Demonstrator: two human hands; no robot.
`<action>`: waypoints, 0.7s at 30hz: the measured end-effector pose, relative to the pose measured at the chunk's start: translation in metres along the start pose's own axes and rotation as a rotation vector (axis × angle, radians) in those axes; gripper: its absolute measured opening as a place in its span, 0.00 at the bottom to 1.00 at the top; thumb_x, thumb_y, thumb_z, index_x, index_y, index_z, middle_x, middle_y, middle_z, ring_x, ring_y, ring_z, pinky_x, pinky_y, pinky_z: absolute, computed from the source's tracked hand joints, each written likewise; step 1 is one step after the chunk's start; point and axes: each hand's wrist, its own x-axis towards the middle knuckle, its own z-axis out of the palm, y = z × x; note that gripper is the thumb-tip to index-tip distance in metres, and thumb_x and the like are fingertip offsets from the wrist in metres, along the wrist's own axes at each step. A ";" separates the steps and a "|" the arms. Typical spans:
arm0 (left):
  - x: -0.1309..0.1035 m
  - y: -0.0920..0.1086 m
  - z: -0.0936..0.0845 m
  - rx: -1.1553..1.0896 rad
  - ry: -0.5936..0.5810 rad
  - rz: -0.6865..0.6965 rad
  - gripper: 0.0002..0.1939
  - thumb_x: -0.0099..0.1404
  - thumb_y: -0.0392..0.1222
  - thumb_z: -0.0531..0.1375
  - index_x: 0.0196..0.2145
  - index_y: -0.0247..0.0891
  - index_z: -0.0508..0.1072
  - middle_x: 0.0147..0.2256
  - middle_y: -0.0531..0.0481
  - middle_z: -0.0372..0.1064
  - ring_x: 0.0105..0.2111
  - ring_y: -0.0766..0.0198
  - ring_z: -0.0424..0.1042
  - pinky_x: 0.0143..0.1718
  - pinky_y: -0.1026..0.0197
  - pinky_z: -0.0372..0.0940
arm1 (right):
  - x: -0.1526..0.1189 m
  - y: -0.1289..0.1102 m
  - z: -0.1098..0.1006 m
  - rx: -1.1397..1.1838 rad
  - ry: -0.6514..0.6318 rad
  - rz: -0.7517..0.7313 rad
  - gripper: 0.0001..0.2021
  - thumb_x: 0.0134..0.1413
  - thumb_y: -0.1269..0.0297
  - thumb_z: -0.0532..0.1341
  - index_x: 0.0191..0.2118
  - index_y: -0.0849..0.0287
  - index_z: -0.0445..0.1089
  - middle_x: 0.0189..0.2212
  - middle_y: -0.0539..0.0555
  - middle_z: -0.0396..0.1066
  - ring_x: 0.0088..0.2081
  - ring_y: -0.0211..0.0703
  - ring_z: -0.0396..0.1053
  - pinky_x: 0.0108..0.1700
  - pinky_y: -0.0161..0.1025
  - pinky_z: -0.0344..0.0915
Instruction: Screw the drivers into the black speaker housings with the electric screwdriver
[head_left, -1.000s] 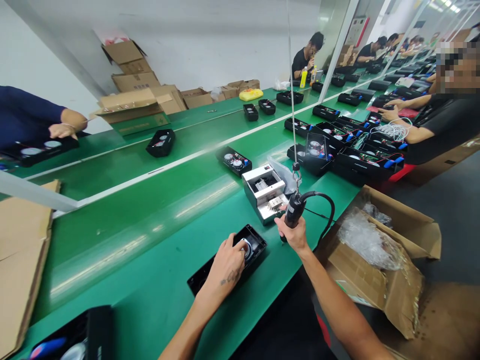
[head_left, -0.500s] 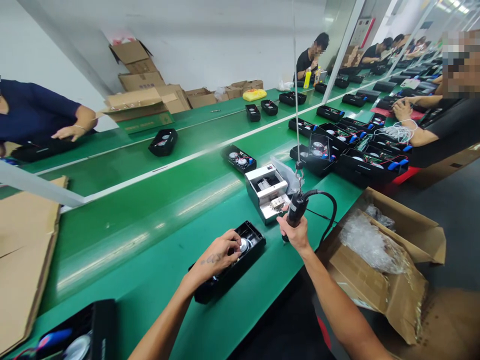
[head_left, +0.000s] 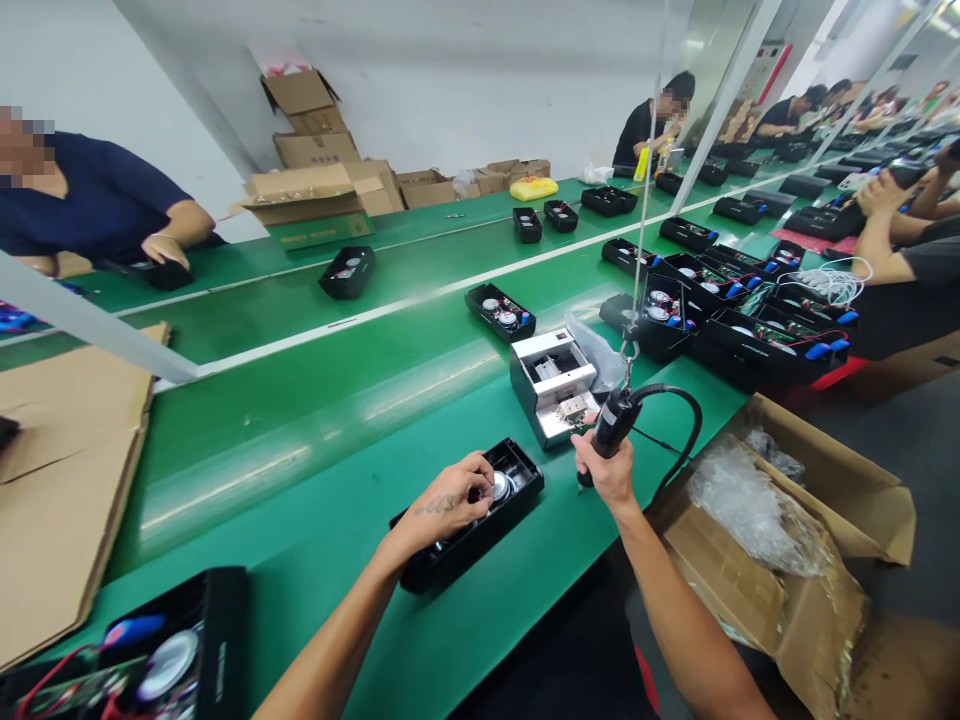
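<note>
The counter (head_left: 322, 540) is green with a white strip (head_left: 450, 281), the casing (head_left: 484, 533) black around a silvery speaker (head_left: 502, 487). The handheld driver (head_left: 613, 422) is black, the small machine (head_left: 553, 384) silver and black. The packet (head_left: 534, 188) is yellow, the open carton (head_left: 862, 510) brown

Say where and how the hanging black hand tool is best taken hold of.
Probably around the middle of the black hand tool, from the near side: its slim body stands steep, tip down, while the hook takes the top and the cable arches away right.
</note>
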 end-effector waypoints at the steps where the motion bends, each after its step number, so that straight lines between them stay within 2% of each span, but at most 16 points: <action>1: 0.000 -0.001 0.001 -0.002 0.008 -0.002 0.06 0.62 0.35 0.60 0.27 0.41 0.74 0.44 0.49 0.76 0.50 0.56 0.77 0.53 0.58 0.72 | 0.000 0.000 0.000 -0.003 0.002 -0.001 0.18 0.58 0.55 0.73 0.46 0.56 0.70 0.18 0.39 0.64 0.16 0.35 0.60 0.21 0.36 0.63; 7: -0.002 -0.002 0.007 -0.009 0.117 -0.006 0.07 0.61 0.35 0.61 0.26 0.41 0.73 0.42 0.49 0.78 0.58 0.53 0.77 0.54 0.58 0.73 | 0.001 -0.001 0.002 -0.007 0.023 0.000 0.20 0.56 0.53 0.74 0.46 0.56 0.69 0.18 0.39 0.63 0.16 0.35 0.61 0.20 0.36 0.62; 10: -0.009 -0.001 0.006 -0.010 0.239 -0.019 0.07 0.66 0.37 0.60 0.29 0.42 0.74 0.44 0.49 0.77 0.57 0.55 0.79 0.58 0.57 0.73 | 0.001 0.000 0.002 -0.003 0.030 0.003 0.20 0.55 0.52 0.74 0.46 0.56 0.70 0.18 0.39 0.63 0.15 0.35 0.61 0.19 0.36 0.61; 13: -0.028 0.001 0.010 0.004 0.363 -0.043 0.09 0.72 0.40 0.57 0.33 0.41 0.75 0.47 0.46 0.77 0.59 0.54 0.78 0.60 0.53 0.73 | 0.001 -0.001 0.002 -0.011 0.030 -0.004 0.20 0.56 0.53 0.74 0.46 0.57 0.70 0.18 0.39 0.63 0.16 0.35 0.61 0.20 0.36 0.62; 15: -0.045 0.006 0.021 0.058 0.428 -0.027 0.11 0.76 0.44 0.57 0.36 0.42 0.76 0.47 0.46 0.77 0.62 0.52 0.76 0.63 0.50 0.72 | 0.000 -0.002 0.002 -0.018 0.026 -0.006 0.19 0.56 0.54 0.74 0.47 0.57 0.71 0.19 0.40 0.64 0.16 0.35 0.61 0.20 0.36 0.63; 18: -0.068 0.015 0.050 0.269 0.480 0.025 0.11 0.76 0.52 0.61 0.43 0.44 0.79 0.46 0.46 0.81 0.60 0.48 0.77 0.69 0.38 0.67 | -0.002 -0.002 0.002 -0.028 0.028 -0.006 0.20 0.56 0.55 0.74 0.48 0.57 0.71 0.19 0.40 0.64 0.16 0.35 0.61 0.20 0.36 0.62; 21: -0.078 0.022 0.079 0.506 0.465 -0.012 0.18 0.72 0.55 0.65 0.53 0.43 0.78 0.49 0.42 0.82 0.58 0.41 0.78 0.65 0.33 0.70 | -0.005 0.000 0.000 -0.002 0.001 -0.041 0.21 0.56 0.52 0.74 0.49 0.56 0.70 0.21 0.41 0.66 0.17 0.36 0.63 0.21 0.37 0.62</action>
